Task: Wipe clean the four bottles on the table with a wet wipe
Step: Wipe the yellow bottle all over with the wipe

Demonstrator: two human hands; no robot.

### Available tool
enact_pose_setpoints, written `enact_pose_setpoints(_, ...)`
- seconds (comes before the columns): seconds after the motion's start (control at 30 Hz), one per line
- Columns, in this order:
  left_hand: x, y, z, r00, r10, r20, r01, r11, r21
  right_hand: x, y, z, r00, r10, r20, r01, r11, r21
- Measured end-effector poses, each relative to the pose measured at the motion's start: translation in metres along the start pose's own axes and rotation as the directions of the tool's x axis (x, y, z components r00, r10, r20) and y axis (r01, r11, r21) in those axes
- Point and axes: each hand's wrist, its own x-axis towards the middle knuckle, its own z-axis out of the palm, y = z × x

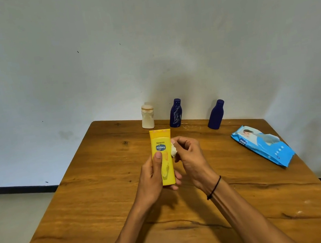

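1. The left hand [153, 176] holds the yellow bottle [163, 156] up off the table [106, 211]. Its thumb lies on the front and its fingers curl round the back.

2. The right hand [189, 158] is just beside the bottle, on its right side. Its fingers pinch a small bunched-up white wipe [174, 151], and the wipe touches the bottle's right edge about halfway up.

3. The two hands are close together, with only the bottle and the wipe between them.

4. The bottle's long way runs from near the person to far away. The wide end points away, toward the wall, and the other end sits in the left palm. The label faces up.

5. I think the next rub has to go along this long way, up toward the far end or down toward the palm. The right hand is the one to do it, since it has the wipe.

6. Three more bottles stand at the far edge of the table, well apart from the hands: a white bottle [147, 116], a blue bottle [175, 113] and another blue bottle [216, 114] to its right.

7. A blue pack of wipes [262, 145] lies on the table to the right, nearer the right hand.
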Motion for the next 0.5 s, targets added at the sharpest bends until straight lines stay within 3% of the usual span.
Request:
enact_pose_setpoints(0.1,0.002,-0.003,0.003,0.996,-0.002,-0.094,0.006,0.999,0.049,-0.011,-0.003,0.001,0.997,-0.078,0.025,0.079,0.996,-0.049)
enact_pose_setpoints(0.23,0.004,-0.008,-0.002,0.985,0.051,-0.164,-0.031,0.992,0.122,-0.019,-0.001,-0.002,0.977,-0.067,0.204,0.084,0.994,-0.073)
enact_pose_setpoints(0.4,-0.001,-0.004,-0.001,0.995,0.071,-0.068,-0.060,0.987,0.150,-0.009,-0.009,-0.003,0.995,-0.102,0.005,0.102,0.990,-0.097)
enact_pose_setpoints(0.5,-0.005,-0.006,-0.001,0.997,0.071,-0.028,-0.066,0.986,0.153,-0.001,-0.015,-0.003,0.999,-0.004,-0.042,0.004,1.000,-0.001)
